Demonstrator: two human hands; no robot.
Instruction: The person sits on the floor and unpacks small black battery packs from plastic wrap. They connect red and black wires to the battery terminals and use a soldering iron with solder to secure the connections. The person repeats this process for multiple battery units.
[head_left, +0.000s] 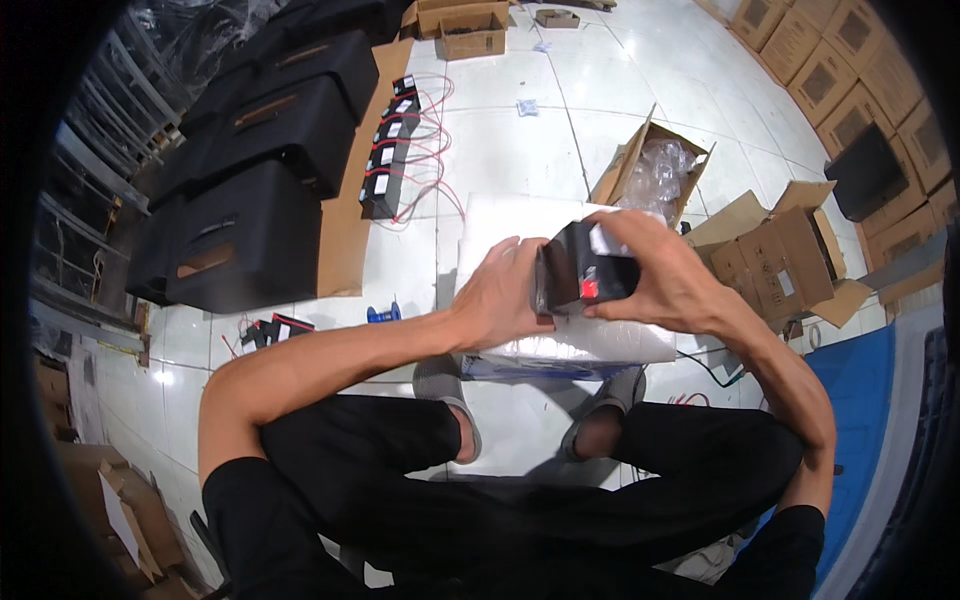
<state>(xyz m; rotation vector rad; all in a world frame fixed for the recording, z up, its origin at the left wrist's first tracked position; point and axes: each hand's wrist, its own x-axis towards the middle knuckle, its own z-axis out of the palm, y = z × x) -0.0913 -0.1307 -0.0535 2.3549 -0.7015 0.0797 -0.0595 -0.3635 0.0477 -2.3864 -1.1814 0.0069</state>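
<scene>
Between my two hands is a black box-shaped battery [570, 255] with a red terminal spot and a pale label on top. My right hand [668, 272] grips its right end, the fingers over the top and the thumb low at the near side. My left hand [497, 298] is closed against the battery's left end, its fingertips partly hidden. Below them stands a white, plastic-wrapped block [505, 218] with a blue lower side, set on the floor between my feet.
Left of the block, several black batteries [382, 185] with red wires stand in a row beside large black cases [250, 235]. A blue spool [383, 314] lies nearer me. Open cartons [775, 255] stand on the right, one holding clear plastic bags [660, 170]. Stacked cartons [860, 110] line the far right.
</scene>
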